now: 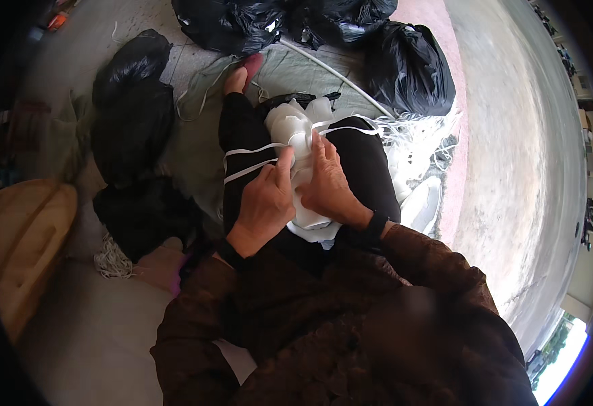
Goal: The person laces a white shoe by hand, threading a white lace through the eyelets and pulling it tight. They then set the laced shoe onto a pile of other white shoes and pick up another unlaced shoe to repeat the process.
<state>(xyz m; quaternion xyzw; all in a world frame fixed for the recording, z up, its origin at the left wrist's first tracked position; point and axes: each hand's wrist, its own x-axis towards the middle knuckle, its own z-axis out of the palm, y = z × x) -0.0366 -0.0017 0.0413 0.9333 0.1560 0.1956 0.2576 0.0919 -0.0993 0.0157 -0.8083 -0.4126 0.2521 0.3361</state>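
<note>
A bundle of soft white cup-like pieces [287, 126], apparently stacked, lies on my lap between my thighs. Narrow white straps [249, 150] run from it over both thighs. On the bundle's left side, my left hand [264, 206] is closed, fingers curled at the straps, its index finger against the white pieces. My right hand [333, 186] rests on the right side, fingers together and fingertips at the strap where it leaves the bundle. The exact grip under the fingers is hidden. The lower end of the bundle shows below my hands.
Stuffed black plastic bags [411, 68] stand ahead and to the left. A pale pole [337, 74] lies across a greenish sheet [205, 81]. Tangled white strapping [421, 142] heaps by my right leg. A wooden piece [29, 237] is at far left, and a string bundle [112, 258] lies nearer.
</note>
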